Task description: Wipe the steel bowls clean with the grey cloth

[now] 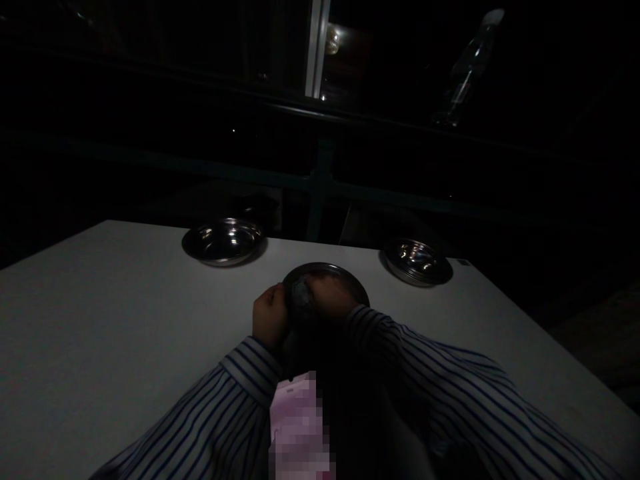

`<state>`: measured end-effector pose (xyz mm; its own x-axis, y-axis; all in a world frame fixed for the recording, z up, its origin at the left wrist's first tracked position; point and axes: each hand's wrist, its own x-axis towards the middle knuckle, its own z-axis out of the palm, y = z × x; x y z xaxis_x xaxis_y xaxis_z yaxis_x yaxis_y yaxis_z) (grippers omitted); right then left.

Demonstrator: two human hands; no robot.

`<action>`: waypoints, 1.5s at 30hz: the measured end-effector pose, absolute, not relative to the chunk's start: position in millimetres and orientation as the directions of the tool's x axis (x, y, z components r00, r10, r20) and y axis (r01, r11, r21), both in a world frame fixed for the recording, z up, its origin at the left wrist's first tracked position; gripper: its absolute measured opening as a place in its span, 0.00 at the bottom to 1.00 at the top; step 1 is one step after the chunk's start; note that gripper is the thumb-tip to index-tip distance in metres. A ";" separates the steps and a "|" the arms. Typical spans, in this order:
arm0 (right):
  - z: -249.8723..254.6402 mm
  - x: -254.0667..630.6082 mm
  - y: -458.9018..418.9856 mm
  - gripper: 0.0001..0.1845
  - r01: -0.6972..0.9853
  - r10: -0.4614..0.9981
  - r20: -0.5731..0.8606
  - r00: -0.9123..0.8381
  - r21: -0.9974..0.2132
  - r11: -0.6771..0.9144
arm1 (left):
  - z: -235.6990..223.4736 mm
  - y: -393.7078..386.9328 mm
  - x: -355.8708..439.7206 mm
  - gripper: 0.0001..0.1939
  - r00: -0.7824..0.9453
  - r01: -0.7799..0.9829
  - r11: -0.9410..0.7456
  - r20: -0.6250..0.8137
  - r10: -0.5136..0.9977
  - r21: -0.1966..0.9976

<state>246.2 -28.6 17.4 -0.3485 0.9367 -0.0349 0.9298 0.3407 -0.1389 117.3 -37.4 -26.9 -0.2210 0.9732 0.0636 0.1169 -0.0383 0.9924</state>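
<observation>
A round metal dish (pixel 330 268) lies in front of me at the middle of the white table. My left hand (pixel 271 316) is closed on the dish's left rim, with the fingers wrapped round it. Inside the dish my right hand (pixel 331 297) is closed on a crumpled greyish cloth (pixel 301 293), pressed against the dish's left inner side. The cloth's lower part fades into shadow, so its full shape is hidden. Striped sleeves cover both forearms.
On the white table (pixel 125 320), one metal bowl (pixel 223 243) stands at the back left and a stack of metal bowls (pixel 418 263) at the back right. Beyond the far edge, a clear plastic bottle (pixel 467 70) stands in the dark. A pinkish card (pixel 295 413) hangs below my hands.
</observation>
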 end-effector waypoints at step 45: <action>13.2 230.3 -30.0 0.10 0.688 0.801 -0.061 -0.596 -0.554 0.469 | -25.1 -35.5 117.4 0.18 -0.344 0.108 0.048 -0.008 0.939 0.993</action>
<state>230.3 -30.0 13.2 -0.5956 0.8010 -0.0610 0.6877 0.4692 -0.5540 117.4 -35.5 -25.1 -0.3437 0.9391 -0.0078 0.1081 0.0478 0.9930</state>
